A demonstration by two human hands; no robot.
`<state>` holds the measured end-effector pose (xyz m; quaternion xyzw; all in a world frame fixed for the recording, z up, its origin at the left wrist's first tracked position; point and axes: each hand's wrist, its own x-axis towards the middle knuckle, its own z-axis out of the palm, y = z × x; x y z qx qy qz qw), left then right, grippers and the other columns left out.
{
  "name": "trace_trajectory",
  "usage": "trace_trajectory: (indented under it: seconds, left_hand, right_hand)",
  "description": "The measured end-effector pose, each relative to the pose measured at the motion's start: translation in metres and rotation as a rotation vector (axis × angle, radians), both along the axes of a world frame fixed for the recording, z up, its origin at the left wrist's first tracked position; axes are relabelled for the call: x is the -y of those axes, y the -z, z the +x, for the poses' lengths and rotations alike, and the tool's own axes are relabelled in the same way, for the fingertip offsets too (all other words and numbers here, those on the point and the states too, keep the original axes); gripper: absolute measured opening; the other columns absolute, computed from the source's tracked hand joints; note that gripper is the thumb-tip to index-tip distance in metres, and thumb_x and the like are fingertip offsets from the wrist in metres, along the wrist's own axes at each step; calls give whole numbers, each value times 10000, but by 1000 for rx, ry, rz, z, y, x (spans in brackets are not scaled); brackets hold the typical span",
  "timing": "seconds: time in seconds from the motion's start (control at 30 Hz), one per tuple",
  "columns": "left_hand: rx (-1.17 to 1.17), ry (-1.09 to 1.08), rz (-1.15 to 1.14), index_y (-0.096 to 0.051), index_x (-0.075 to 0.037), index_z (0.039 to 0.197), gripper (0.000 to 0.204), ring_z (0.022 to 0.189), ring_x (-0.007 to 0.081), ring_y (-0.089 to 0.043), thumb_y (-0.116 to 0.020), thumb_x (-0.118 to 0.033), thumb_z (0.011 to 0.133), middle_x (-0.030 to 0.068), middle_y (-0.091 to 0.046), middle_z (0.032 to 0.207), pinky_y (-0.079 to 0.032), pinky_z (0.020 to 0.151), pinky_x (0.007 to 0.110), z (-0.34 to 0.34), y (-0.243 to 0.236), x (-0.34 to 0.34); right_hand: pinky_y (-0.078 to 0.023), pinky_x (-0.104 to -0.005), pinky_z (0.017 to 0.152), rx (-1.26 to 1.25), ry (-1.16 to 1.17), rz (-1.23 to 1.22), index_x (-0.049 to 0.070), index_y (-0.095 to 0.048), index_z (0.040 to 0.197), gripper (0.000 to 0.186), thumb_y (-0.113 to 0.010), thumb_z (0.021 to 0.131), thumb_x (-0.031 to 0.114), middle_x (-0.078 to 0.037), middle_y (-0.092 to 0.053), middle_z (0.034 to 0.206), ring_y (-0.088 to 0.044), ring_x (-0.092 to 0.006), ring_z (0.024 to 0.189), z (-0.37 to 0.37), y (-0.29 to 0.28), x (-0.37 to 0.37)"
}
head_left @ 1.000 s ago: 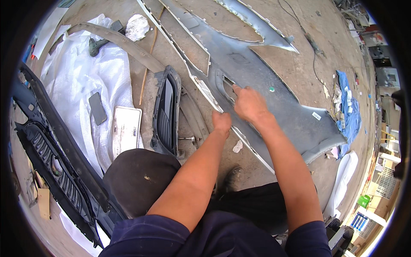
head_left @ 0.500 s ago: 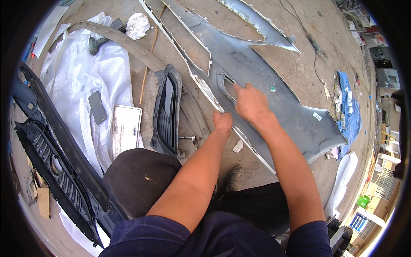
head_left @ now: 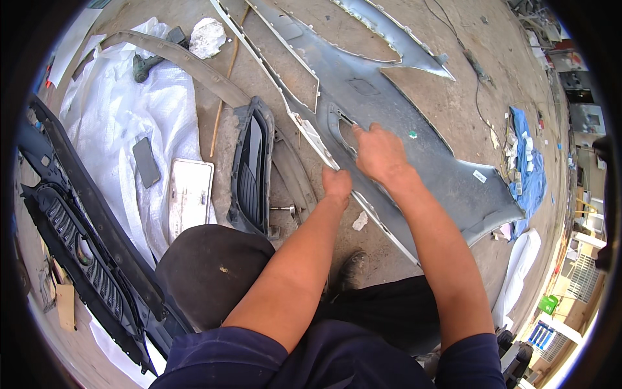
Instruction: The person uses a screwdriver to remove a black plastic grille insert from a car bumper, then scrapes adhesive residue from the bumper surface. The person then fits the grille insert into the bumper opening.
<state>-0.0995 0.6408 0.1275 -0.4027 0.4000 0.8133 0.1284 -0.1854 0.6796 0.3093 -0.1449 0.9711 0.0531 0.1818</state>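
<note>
A large grey bumper cover (head_left: 434, 155) lies inner side up across the floor ahead of me, its pale edge running diagonally past my knees. Along that near edge my left hand (head_left: 336, 184) is closed around the rim. My right hand (head_left: 381, 154) is over the inner face, beside a narrow opening in the cover. Its index finger reaches to the opening's edge, and the other fingers are curled under the palm. Whatever these curled fingers hold, if anything, is hidden. Left of my hands sits a black slatted bumper grille (head_left: 254, 172), apart from the cover.
White sheeting (head_left: 107, 123) at left carries a phone (head_left: 146, 162), a licence plate (head_left: 192, 194) and a dark power drill (head_left: 144, 67). A black grille assembly (head_left: 91, 240) lies far left. A curved grey strip (head_left: 188, 71) and thin stick (head_left: 223, 110) lie ahead; blue cloth (head_left: 528, 168), right.
</note>
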Motion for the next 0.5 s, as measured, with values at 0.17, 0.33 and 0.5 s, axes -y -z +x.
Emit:
trace_trajectory:
  seconds: [0.17,0.33,0.5]
  left_hand:
    - [30,21,-17,-597,15,1272,362,1044,223,-683,-559,110,925,135,-714,1194,-581,892,395,0,-1,-2]
    - [-4,-3,-51,-607,29,1240,337,1037,228,-688,-557,107,916,144,-720,1168,-580,894,397,0,9,-2]
    - [-9,-2,-24,-613,33,1228,326,1038,229,-688,-548,103,916,146,-720,1167,-580,895,398,1,10,-5]
  right_hand:
    - [-627,-559,912,-30,14,-6,71,-696,1483,555,-654,930,56,-297,-711,1210,-762,-483,1054,1,4,0]
    - [-631,-558,907,22,0,43,68,-688,1488,537,-641,954,61,-299,-709,1222,-763,-483,1059,-3,1,8]
    - [-632,-556,910,15,9,61,70,-689,1486,526,-642,962,68,-296,-708,1230,-764,-476,1069,-2,5,3]
